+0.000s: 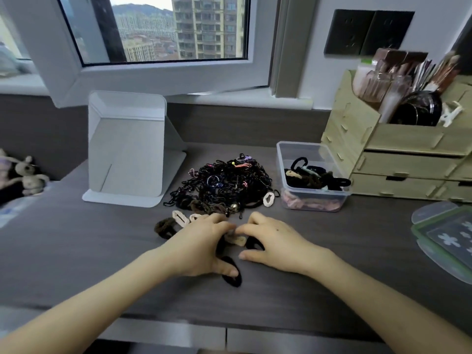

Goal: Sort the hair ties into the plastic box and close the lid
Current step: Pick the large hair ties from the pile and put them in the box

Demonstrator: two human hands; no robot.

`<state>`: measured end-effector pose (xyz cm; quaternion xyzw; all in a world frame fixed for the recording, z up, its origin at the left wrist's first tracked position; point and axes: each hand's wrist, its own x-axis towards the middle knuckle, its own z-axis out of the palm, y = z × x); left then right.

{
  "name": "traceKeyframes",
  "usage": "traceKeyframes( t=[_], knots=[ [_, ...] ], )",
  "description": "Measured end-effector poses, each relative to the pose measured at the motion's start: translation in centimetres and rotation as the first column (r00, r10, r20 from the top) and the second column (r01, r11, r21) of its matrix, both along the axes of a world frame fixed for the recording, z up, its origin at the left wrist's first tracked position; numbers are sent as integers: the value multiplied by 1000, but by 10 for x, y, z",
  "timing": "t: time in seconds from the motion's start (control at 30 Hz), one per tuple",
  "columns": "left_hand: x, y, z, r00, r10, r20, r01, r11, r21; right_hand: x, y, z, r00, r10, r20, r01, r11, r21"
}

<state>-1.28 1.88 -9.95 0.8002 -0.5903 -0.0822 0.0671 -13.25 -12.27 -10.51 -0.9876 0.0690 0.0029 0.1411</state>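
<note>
A big pile of mostly black hair ties lies mid-desk. To its right stands the clear plastic box, lidless, with several black, beige and pink ties inside. Its lid lies at the right edge. Near the front, my left hand and my right hand meet over a few loose ties. Their fingertips pinch a beige tie between them. A black tie lies under my left thumb, another black tie sits under my right fingers. A brown tie and beige ties lie just left.
A grey folding mirror stands left of the pile. A wooden drawer organiser with brushes and cosmetics sits behind the box at the right. An open window leaf hangs over the desk's back. Plush toys lie far left.
</note>
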Motion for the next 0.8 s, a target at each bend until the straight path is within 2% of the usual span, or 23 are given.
traceKeyframes(
  t=[0.1, 0.17, 0.27, 0.33, 0.4, 0.47, 0.53, 0.6, 0.63, 0.67, 0.73, 0.8],
  knots=[
    [1, 4, -3, 999, 24, -29, -26, 998, -61, 1, 10, -6, 992, -14, 122, 24, 996, -83],
    [2, 7, -4, 998, 29, -62, -34, 996, -83, -3, 10, -8, 988, -32, 149, 48, 993, -104],
    [4, 8, -4, 996, 5, -89, -15, 993, -118, -15, -7, 2, 970, -87, 228, 93, 996, -16],
    [5, 7, -3, 995, -16, -103, 4, 993, -119, -19, -31, 19, 907, -193, 375, 195, 980, 32],
    [6, 7, -1, 990, -67, -125, 57, 995, -80, -19, -64, 39, 796, -328, 508, 352, 935, 51],
    [5, 6, 0, 981, -152, -118, 153, 988, 3, -14, -97, 55, 716, -423, 556, 496, 868, 21],
    [2, 4, 0, 972, -222, -74, 226, 972, 61, -8, -123, 62, 745, -487, 456, 587, 804, -99],
    [0, 0, 0, 967, -252, -33, 253, 966, 46, -2, -134, 64, 818, -522, 242, 572, 785, -239],
    [0, -1, 0, 966, -256, -20, 257, 966, 23, 0, -132, 64, 836, -513, 196, 549, 783, -291],
    [0, -3, 1, 966, -260, -9, 260, 966, 5, 3, -127, 66, 844, -488, 222, 536, 780, -324],
    [0, -3, 2, 966, -259, 19, 259, 966, -9, 9, -108, 68, 844, -380, 378, 509, 790, -343],
    [2, -4, -1, 968, -246, 36, 247, 968, -30, 17, -85, 60, 895, -254, 367, 393, 837, -381]
  ],
)
